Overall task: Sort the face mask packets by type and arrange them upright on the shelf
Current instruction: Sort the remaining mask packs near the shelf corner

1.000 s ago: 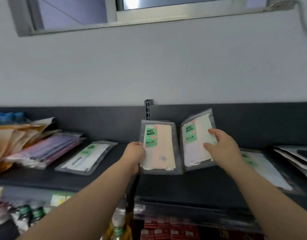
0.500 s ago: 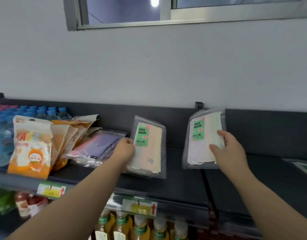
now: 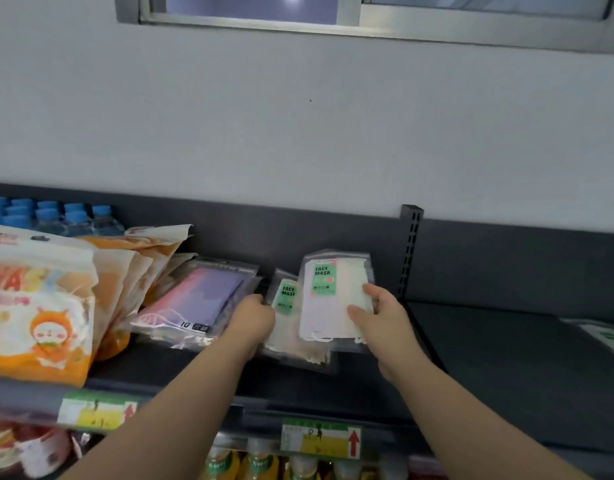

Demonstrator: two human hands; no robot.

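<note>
Two clear face mask packets with green labels stand nearly upright on the dark shelf (image 3: 350, 386). My left hand (image 3: 252, 320) grips the left edge of the beige mask packet (image 3: 285, 327). My right hand (image 3: 378, 317) holds the white mask packet (image 3: 328, 296), which now overlaps the front of the beige one. To their left a pink-purple mask packet (image 3: 198, 299) leans back against orange cartoon mask packets (image 3: 39, 306).
Blue-capped water bottles (image 3: 52, 213) stand at the back left. A slotted shelf upright (image 3: 409, 251) rises just right of my hands. Another green-label packet (image 3: 607, 337) lies flat at the far right. Price tags (image 3: 321, 438) and bottles sit below the shelf edge.
My view has swung left. My right hand has brought the white packet leftwards until it overlaps the beige packet in my left hand; before, the two were apart.
</note>
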